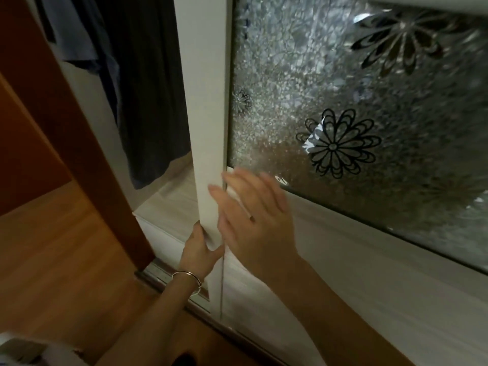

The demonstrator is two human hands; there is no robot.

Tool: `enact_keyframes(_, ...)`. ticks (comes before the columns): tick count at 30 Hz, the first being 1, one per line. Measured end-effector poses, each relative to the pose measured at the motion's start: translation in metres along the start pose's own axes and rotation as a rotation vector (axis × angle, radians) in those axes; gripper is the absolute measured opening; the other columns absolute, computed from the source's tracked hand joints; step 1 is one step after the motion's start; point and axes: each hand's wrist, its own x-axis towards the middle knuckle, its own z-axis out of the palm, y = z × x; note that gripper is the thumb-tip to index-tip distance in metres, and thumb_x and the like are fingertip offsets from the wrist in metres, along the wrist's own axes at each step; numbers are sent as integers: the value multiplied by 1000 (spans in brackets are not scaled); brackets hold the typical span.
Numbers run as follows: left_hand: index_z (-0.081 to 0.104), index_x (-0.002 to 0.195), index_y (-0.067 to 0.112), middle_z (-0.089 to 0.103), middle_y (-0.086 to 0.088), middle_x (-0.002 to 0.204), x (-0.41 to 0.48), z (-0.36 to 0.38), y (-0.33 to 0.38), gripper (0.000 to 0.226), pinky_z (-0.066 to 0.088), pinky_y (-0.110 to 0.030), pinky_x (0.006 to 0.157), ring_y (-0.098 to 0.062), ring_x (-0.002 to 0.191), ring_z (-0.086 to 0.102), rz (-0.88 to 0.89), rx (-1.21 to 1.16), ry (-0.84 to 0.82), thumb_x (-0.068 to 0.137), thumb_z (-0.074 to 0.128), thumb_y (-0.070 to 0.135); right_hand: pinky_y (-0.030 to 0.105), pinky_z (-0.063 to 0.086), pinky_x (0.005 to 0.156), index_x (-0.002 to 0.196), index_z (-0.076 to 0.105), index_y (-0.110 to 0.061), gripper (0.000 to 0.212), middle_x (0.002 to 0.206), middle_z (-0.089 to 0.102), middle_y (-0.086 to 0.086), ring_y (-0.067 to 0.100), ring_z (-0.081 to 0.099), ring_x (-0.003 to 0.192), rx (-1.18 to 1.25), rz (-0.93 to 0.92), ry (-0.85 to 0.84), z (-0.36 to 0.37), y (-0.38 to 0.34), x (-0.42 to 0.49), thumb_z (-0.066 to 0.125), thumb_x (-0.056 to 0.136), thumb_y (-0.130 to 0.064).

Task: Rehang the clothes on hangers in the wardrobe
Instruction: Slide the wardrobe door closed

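Note:
A white sliding wardrobe door [203, 107] with a frosted, flower-patterned glass panel [343, 88] fills the right of the head view. My left hand [199, 249], with a silver bracelet on the wrist, grips the door's left edge low down. My right hand [256, 215] lies flat and blurred against the door's face, fingers spread, just below the glass. In the open gap on the left hang a dark garment [148, 88] and a blue garment [76, 35]; their hangers are out of view.
A brown wooden panel [66, 114] slants along the left of the wardrobe opening. The metal door track [163, 280] runs along the wooden floor [66, 260]. A white object [39, 351] shows at the bottom left corner.

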Motion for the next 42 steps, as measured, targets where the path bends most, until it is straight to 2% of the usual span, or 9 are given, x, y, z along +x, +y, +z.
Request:
enact_keyframes(1,35,124,16,58,-6,116,6,-9,-4,66,50,-32,83,-24,103,58,-33,-18,-16,72,73,28,31,17,116,125,53,-17,51,131,54,5,19,43,126,-121,-19,54,3,-2,15,62,76,-8)
enact_keyframes(5,38,122,6,54,-13,120,31,-40,-21,64,46,-34,87,-29,108,53,-72,-36,-67,71,74,20,39,14,115,134,42,-14,41,139,52,5,20,35,133,-519,-26,82,30,-12,54,35,94,-16)
enact_keyframes(11,39,118,3,54,-16,120,72,-83,-50,59,47,-38,89,-32,109,53,-96,-29,-62,71,74,14,45,7,114,134,47,-16,47,141,49,-4,23,29,134,-649,-66,1,85,-34,87,20,96,-11)
enact_keyframes(14,39,122,4,53,-17,125,84,-104,-56,60,45,-39,95,-32,113,52,-105,-65,-5,73,72,12,47,2,114,136,43,-14,46,143,46,-5,26,25,135,-658,-89,-45,108,-46,104,31,91,-15)
enact_keyframes(18,35,133,7,49,-12,134,92,-133,-56,64,38,-33,101,-27,122,48,-69,-115,141,79,67,17,47,-2,113,135,47,-15,59,144,45,-5,26,24,135,-645,-73,-63,136,-63,126,7,93,-3)
enact_keyframes(24,39,135,13,49,-6,137,113,-174,-56,59,38,-29,102,-20,124,48,-48,-44,378,83,62,25,50,-23,109,142,34,-10,65,155,26,2,29,4,139,-604,-136,-270,166,-88,156,24,78,-19)
enact_keyframes(29,41,136,11,52,-8,135,136,-200,-62,54,41,-31,103,-20,123,50,-72,46,411,87,57,27,51,-25,108,143,28,-7,71,156,19,5,31,-1,140,-599,-151,-342,194,-108,181,36,76,-29)
enact_keyframes(38,59,115,6,69,-10,109,184,-253,-95,33,49,-24,85,-20,99,65,-108,44,428,88,56,24,52,-22,109,142,34,-9,66,153,29,4,25,12,142,-602,-141,-325,255,-132,216,22,79,-24)
enact_keyframes(42,63,107,6,71,-10,97,200,-268,-107,29,55,-31,80,-23,87,67,-103,73,424,87,57,26,50,-21,111,140,38,-8,66,151,34,4,24,13,139,-548,-113,-320,273,-140,228,18,78,-21)
